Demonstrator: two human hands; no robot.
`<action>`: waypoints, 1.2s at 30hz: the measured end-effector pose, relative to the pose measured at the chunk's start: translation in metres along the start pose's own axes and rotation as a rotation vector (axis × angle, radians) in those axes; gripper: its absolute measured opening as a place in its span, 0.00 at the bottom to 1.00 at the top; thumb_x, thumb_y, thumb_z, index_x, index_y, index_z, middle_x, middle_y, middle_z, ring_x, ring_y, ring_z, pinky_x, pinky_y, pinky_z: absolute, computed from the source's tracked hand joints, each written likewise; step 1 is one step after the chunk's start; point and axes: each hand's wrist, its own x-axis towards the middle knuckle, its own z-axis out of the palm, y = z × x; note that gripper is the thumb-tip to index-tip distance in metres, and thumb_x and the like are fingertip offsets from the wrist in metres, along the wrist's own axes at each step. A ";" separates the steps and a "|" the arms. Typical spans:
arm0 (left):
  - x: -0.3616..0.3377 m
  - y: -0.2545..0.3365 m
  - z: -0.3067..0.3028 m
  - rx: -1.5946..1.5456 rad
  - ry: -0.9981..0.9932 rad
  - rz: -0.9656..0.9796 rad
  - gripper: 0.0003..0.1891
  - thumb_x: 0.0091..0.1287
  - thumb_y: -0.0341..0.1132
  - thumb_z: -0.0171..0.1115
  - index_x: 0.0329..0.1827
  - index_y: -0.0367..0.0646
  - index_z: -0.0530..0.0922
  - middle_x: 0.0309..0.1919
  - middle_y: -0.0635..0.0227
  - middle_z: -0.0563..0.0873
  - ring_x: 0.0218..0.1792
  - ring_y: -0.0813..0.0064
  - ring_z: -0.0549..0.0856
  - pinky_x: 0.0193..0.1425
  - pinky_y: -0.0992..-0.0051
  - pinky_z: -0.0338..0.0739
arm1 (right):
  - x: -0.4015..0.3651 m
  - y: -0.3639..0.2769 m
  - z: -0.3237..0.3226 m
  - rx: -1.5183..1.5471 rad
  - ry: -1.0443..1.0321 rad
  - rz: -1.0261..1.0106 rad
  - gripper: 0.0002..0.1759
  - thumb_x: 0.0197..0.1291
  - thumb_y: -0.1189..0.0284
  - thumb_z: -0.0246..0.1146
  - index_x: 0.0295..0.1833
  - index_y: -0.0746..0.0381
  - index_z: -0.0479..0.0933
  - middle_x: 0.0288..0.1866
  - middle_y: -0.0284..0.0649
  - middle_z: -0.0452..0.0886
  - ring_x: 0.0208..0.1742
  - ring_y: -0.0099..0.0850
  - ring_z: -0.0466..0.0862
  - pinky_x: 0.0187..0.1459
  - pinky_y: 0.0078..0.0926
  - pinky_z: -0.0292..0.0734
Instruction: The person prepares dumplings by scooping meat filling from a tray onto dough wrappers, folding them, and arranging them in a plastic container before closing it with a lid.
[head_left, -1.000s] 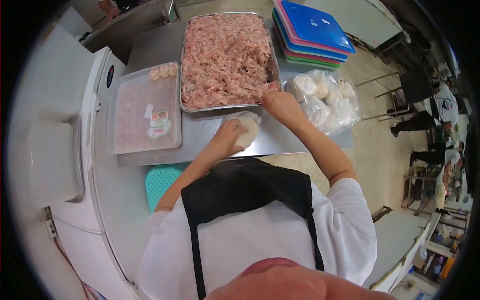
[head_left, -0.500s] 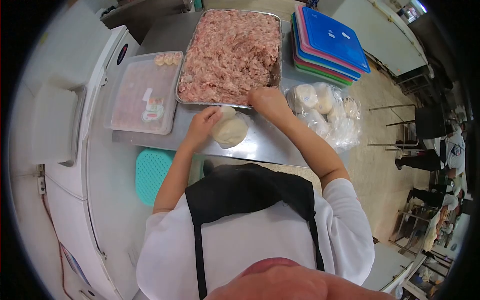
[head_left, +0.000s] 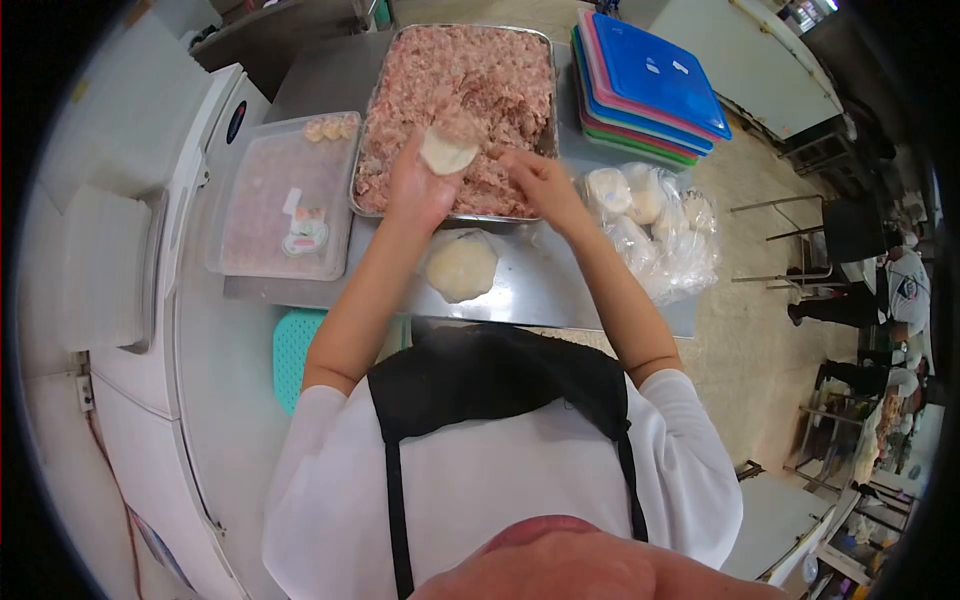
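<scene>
A round, pale dough wrapper [head_left: 447,156] lies across the palm and fingers of my left hand [head_left: 420,190], above the near part of a metal tray [head_left: 552,90] filled with ground meat [head_left: 455,60]. My right hand [head_left: 545,185] is curled beside it, over the tray's near right corner. Its fingertips are pressed together and point toward the wrapper. What they hold, if anything, is too small to make out. In front of the tray, a stack of round wrappers [head_left: 462,270] rests in clear plastic on the steel table [head_left: 545,290].
To the left sits a lidded plastic box [head_left: 265,220] with small filled dumplings [head_left: 330,128] showing at its far corner. Colored lids [head_left: 660,75] are stacked at the back right. Bagged wrappers [head_left: 650,220] lie on the right. A turquoise stool [head_left: 290,355] stands below the table.
My left hand has lifted a wrapper off the stack and carried it forward over the meat. My right hand has shifted slightly right, and its fingers have come away from the tray's near edge.
</scene>
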 end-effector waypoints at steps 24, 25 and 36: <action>0.048 0.081 -0.033 -0.212 -0.303 -0.236 0.37 0.65 0.50 0.58 0.73 0.39 0.58 0.67 0.55 0.70 0.70 0.54 0.65 0.75 0.50 0.54 | -0.018 -0.094 0.021 -0.688 0.089 -0.258 0.15 0.67 0.67 0.57 0.53 0.64 0.79 0.36 0.49 0.82 0.34 0.45 0.82 0.37 0.40 0.77; 0.040 0.085 -0.028 0.013 -0.356 -0.214 0.36 0.64 0.46 0.60 0.73 0.41 0.59 0.67 0.55 0.70 0.69 0.54 0.67 0.74 0.50 0.57 | -0.024 -0.101 0.017 -0.539 0.113 -0.152 0.15 0.67 0.65 0.57 0.52 0.63 0.79 0.38 0.50 0.82 0.37 0.47 0.83 0.40 0.39 0.77; 0.030 0.107 -0.032 1.476 -0.884 0.379 0.26 0.50 0.32 0.74 0.55 0.38 0.79 0.53 0.63 0.83 0.53 0.66 0.81 0.60 0.70 0.72 | -0.049 -0.088 0.014 -0.419 -0.152 -0.236 0.17 0.68 0.60 0.57 0.55 0.57 0.80 0.42 0.50 0.84 0.43 0.45 0.83 0.45 0.37 0.75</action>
